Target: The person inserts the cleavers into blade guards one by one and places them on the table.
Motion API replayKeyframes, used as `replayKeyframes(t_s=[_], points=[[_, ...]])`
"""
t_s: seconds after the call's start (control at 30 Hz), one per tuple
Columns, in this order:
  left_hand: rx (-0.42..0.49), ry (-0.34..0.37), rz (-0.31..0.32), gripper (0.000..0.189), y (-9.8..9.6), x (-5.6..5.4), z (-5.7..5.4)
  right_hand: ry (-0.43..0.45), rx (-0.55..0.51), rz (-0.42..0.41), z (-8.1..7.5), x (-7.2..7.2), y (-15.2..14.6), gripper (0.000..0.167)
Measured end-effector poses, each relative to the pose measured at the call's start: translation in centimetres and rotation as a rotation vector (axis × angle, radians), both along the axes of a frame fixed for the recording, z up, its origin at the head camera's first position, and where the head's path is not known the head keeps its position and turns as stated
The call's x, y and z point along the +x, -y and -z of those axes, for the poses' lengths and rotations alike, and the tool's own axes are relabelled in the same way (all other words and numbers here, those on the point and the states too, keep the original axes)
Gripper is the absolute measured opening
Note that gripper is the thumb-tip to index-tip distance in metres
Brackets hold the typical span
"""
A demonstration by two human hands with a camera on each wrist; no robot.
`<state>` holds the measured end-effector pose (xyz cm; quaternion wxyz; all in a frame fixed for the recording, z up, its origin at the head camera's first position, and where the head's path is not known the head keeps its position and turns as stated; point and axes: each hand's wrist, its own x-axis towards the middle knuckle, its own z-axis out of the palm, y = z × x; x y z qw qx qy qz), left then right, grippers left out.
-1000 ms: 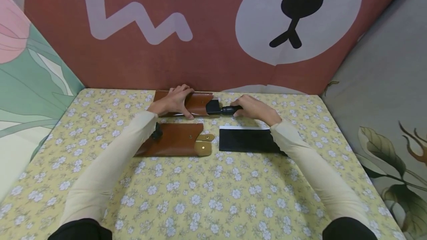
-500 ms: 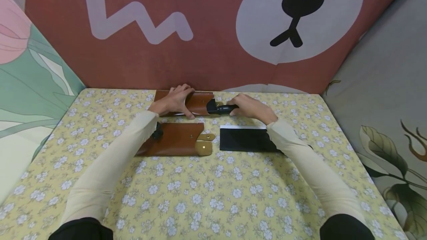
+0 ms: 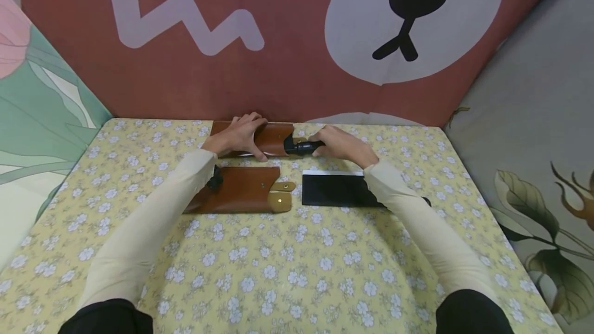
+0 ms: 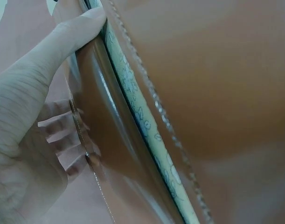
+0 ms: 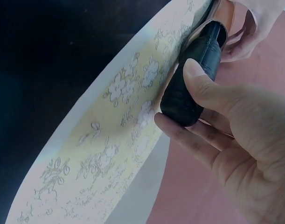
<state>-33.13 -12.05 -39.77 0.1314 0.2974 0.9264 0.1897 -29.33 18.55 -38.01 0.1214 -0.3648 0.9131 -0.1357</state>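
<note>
At the back of the table lies a brown leather knife sheath [image 3: 274, 140]. My left hand [image 3: 238, 135] spans it and holds it, thumb along the near edge and fingers over the far edge. My right hand [image 3: 341, 144] grips the end of a black knife handle [image 5: 193, 88], thumb on top and fingers below. The handle sticks out of the sheath's right-hand mouth, and the blade is hidden inside. In front of it lies a second brown sheath [image 3: 246, 189] with tan snap straps. A black-bladed cleaver [image 3: 336, 189] with a pale edge rests to its right, partly under my right forearm.
A yellow floral cloth [image 3: 269, 262] covers the table. Right behind the far sheath rises a reddish-brown wall hanging [image 3: 287, 66] with a bear-like print. Patterned cloth walls [image 3: 533, 143] stand at both sides.
My right hand has moved left, pushing the knife deeper into the sheath; the dark blade part has slid out of sight. My left hand has kept its place on the sheath.
</note>
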Motion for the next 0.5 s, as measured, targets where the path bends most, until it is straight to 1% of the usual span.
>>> replayKeyframes(t_s=[0.1, 0.33, 0.5], points=[[-0.005, 0.010, 0.012, 0.116, -0.06, -0.06, -0.05, 0.022, -0.005, 0.006, 0.00, -0.03, 0.03, 0.025], [-0.001, 0.004, 0.027, 0.116, 0.13, -0.26, 0.21, 0.014, 0.002, 0.005, -0.18, -0.19, 0.62, 0.015], [0.001, 0.011, 0.025, 0.117, 0.21, -0.36, 0.37, 0.024, 0.001, 0.019, -0.35, -0.02, 0.93, 0.015]])
